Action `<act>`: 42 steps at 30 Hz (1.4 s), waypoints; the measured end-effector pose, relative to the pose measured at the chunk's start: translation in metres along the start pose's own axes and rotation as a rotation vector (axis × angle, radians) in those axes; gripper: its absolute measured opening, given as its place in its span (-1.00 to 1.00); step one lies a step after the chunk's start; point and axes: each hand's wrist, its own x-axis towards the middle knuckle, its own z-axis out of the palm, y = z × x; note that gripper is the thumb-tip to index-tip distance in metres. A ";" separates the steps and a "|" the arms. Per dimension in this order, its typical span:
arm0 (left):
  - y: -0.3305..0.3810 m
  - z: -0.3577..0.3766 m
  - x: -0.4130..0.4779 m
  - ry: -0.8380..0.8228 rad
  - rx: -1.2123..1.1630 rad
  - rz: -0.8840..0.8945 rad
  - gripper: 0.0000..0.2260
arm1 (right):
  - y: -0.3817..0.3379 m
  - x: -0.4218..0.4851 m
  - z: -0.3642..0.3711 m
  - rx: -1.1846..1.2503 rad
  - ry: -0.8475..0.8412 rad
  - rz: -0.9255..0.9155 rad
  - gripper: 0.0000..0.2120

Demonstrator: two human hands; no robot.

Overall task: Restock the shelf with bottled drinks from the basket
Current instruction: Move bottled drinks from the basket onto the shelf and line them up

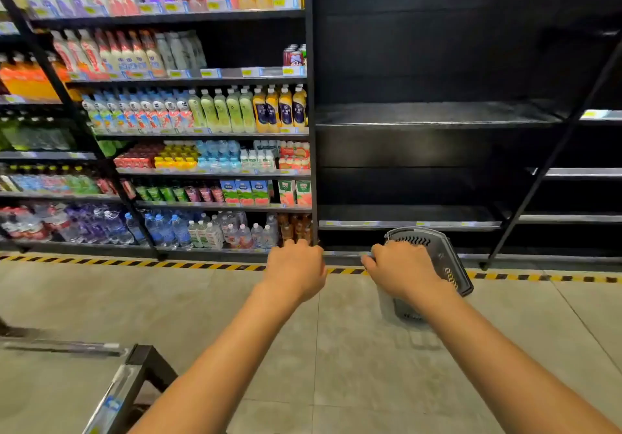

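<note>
One basket (451, 265), tilted, long axis twd shelf (437, 115).

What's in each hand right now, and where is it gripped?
The right hand grips the dark grey slotted plastic basket at its near top edge. Left hand: fingers curled under, nothing visible in it.

Both arms out fwd, palms down; L hand (294, 270) & R hand (400, 272) fingers curled under.
</note>
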 end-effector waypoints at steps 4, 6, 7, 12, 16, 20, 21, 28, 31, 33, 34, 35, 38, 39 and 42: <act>-0.017 0.010 0.055 -0.046 0.024 -0.003 -0.65 | 0.005 0.052 0.020 -0.058 -0.028 0.031 -0.53; -0.025 0.011 0.092 -0.100 0.029 0.026 -0.67 | 0.006 0.087 0.025 -0.061 -0.084 0.042 -0.55; -0.030 0.010 0.113 -0.109 0.027 0.040 -0.68 | 0.007 0.106 0.025 -0.054 -0.106 0.053 -0.56; -0.052 -0.002 0.220 -0.136 0.014 0.143 -0.67 | 0.012 0.203 0.018 0.038 -0.153 0.162 -0.62; -0.053 -0.008 0.318 -0.192 0.062 0.260 -0.72 | 0.033 0.273 0.011 0.111 -0.192 0.312 -0.69; -0.029 -0.003 0.409 -0.221 0.088 0.392 -0.79 | 0.074 0.321 0.016 0.171 -0.192 0.473 -0.73; -0.020 0.001 0.431 -0.217 0.088 0.430 -0.79 | 0.086 0.330 0.019 0.174 -0.184 0.509 -0.72; 0.084 0.068 0.584 -0.229 0.102 0.698 -0.72 | 0.188 0.387 0.085 0.217 -0.160 0.773 -0.66; 0.128 0.099 0.641 -0.280 0.168 0.801 -0.69 | 0.229 0.413 0.112 0.282 -0.222 0.851 -0.64; 0.156 0.118 0.679 -0.315 0.214 0.843 -0.67 | 0.260 0.437 0.129 0.345 -0.262 0.903 -0.64; 0.170 0.126 0.699 -0.316 0.225 0.877 -0.66 | 0.273 0.451 0.137 0.377 -0.269 0.930 -0.64; 0.183 0.129 0.717 -0.314 0.247 0.903 -0.65 | 0.284 0.463 0.146 0.389 -0.283 0.959 -0.64; 0.217 0.154 0.765 -0.438 0.298 0.955 -0.64 | 0.315 0.497 0.167 0.323 -0.366 1.006 -0.74; 0.226 0.161 0.778 -0.488 0.331 0.979 -0.61 | 0.324 0.507 0.173 0.298 -0.408 1.014 -0.74; 0.249 0.183 0.817 -0.526 0.357 1.012 -0.56 | 0.348 0.530 0.198 0.377 -0.491 1.060 -0.64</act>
